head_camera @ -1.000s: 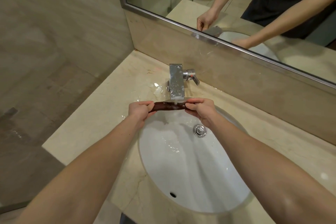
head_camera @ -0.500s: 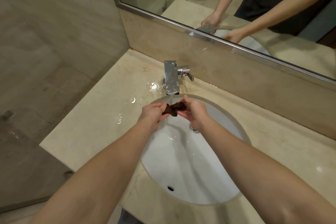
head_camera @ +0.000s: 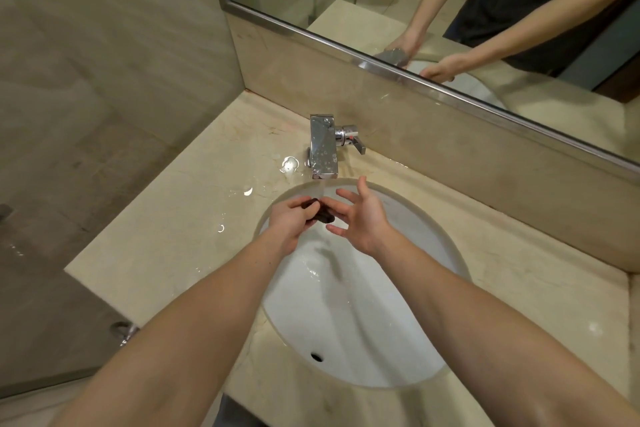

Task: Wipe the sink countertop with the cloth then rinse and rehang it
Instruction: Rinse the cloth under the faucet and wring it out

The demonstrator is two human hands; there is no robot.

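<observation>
A small dark brown cloth is bunched up in my left hand, held over the back of the white sink basin, just below the chrome faucet. My right hand is beside the cloth with its fingers spread and nothing in it. The beige marble countertop around the basin has water drops near the faucet.
The faucet's lever handle sticks out to the right. A framed mirror hangs above the backsplash and reflects my arms. A tiled wall closes off the left side. The basin's overflow hole is at the front.
Both hands first held the cloth stretched out, then squeezed it together. Now my right hand has let go and opened, and the cloth is balled in my left hand.
</observation>
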